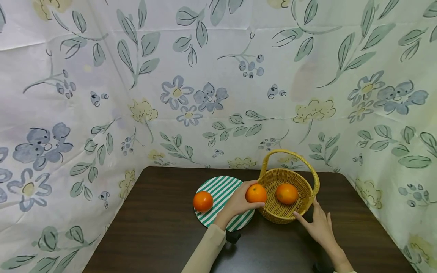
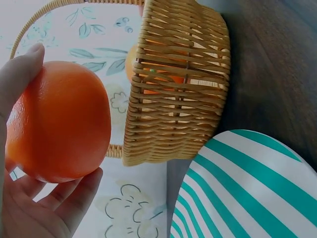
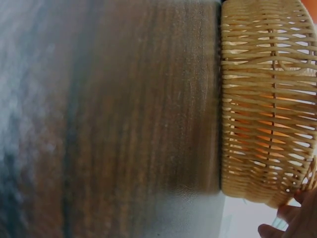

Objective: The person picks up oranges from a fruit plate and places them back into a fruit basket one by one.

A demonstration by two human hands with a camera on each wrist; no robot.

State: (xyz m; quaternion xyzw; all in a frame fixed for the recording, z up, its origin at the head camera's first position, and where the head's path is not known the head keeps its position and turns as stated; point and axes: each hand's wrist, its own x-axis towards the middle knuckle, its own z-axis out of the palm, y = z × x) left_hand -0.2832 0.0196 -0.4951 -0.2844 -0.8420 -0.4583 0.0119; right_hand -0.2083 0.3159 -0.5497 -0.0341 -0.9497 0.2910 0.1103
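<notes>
Orange fruit: grips it in the left hand, with curled fingers and thumb round its sides. Holds it just beside the left rim of the wicker basket, higher than that rim. Touches the basket's right near side with the spread thumb and fingers of the right hand. Has a second fruit inside the basket and a third at the left edge of the striped disc. Has basket and disc on the dark counter, with floral cloth at the far side.

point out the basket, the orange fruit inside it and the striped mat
basket (image 2: 178,116), left wrist view: woven side wall
orange fruit (image 1: 286,193), head view: visible middle
striped mat (image 1: 220,192), head view: bare area near centre
</notes>
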